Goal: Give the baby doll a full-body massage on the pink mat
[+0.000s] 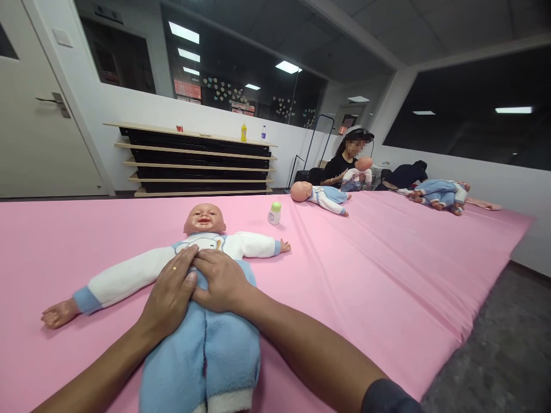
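Note:
A baby doll (230,338) in a white and blue fleece suit lies on its back on the pink table cover (336,298), arms spread, head away from me. My left hand (171,289) rests on the doll's belly, fingers stretched out flat, with a ring on one finger. Beside it my right hand (221,279) lies flat on the belly too, its fingertips meeting those of the left. Neither hand grips anything. Past the doll's hand stands a small white bottle with a green cap (274,214).
Another doll (329,198) lies at the table's far edge, and more dolls (443,194) are heaped at the far right. Across the table a person (338,166) holds a doll (359,172). Stacked folded tables (198,160) stand along the wall, bearing a yellow bottle (243,133).

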{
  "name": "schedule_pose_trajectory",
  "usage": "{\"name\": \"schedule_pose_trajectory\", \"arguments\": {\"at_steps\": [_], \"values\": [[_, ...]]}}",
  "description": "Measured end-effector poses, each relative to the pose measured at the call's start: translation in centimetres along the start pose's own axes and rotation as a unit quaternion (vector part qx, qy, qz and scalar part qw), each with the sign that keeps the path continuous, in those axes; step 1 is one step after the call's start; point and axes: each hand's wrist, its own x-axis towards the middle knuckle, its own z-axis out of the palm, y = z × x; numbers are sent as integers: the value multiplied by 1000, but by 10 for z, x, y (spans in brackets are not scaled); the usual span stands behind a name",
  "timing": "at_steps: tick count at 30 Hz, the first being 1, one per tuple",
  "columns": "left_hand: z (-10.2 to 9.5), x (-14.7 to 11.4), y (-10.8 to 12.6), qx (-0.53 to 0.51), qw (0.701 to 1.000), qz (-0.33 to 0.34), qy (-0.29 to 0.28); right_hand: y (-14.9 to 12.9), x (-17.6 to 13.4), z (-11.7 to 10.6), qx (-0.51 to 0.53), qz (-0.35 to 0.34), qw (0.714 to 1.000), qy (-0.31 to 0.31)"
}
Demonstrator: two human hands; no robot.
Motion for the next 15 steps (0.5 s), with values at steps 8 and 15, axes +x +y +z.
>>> {"name": "schedule_pose_trajectory", "arguments": {"at_steps": [8,15], "values": [[-9,1,13,34,997,67,4,1,-4,2,-32,106,994,-13],[-10,2,13,45,993,92,-61,7,-9,8,-41,149,988,-15]]}}
